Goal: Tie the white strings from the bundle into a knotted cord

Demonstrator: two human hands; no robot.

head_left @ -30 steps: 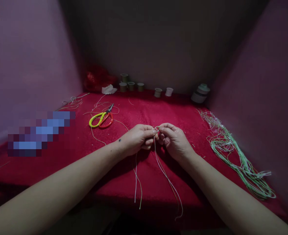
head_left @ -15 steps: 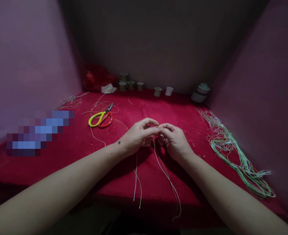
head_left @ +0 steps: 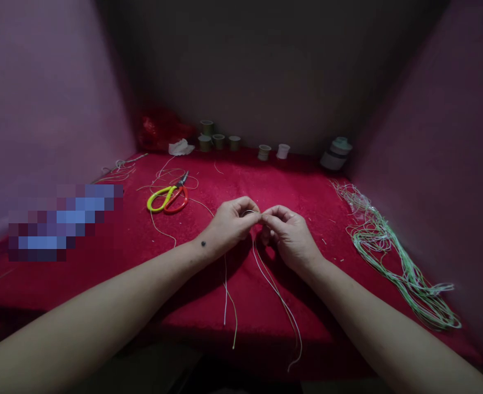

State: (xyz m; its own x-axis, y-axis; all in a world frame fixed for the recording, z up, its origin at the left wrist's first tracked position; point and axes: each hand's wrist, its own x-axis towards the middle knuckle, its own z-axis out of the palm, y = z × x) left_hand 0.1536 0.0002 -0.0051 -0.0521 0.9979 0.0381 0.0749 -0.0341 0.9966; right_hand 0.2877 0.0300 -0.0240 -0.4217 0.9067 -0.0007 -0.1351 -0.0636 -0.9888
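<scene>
Thin pale cords (head_left: 272, 282) run between my two hands near the middle of the red-covered table, their loose ends hanging toward the front edge. My left hand (head_left: 234, 221) pinches them between thumb and index finger, a small loop arching over the thumb. Fingertips touching or nearly touching the left ones, my right hand (head_left: 285, 230) is also closed on the cords; the exact spot between the fingertips is too small to make out. Scissors (head_left: 170, 198) with one yellow and one red handle lie beyond my left hand, over a loose thread.
Green and white cord bundle (head_left: 406, 273) lies at the right. Several thread spools (head_left: 234, 143), a white crumpled piece (head_left: 180, 147), a red plastic bag (head_left: 163, 130) and a lidded container (head_left: 337, 154) stand along the back. A pixelated patch covers the left side.
My left hand has turned slightly, with its lower fingers now tucked out of sight. The joined fingertips have shifted a little left, and the hanging cords have swung slightly.
</scene>
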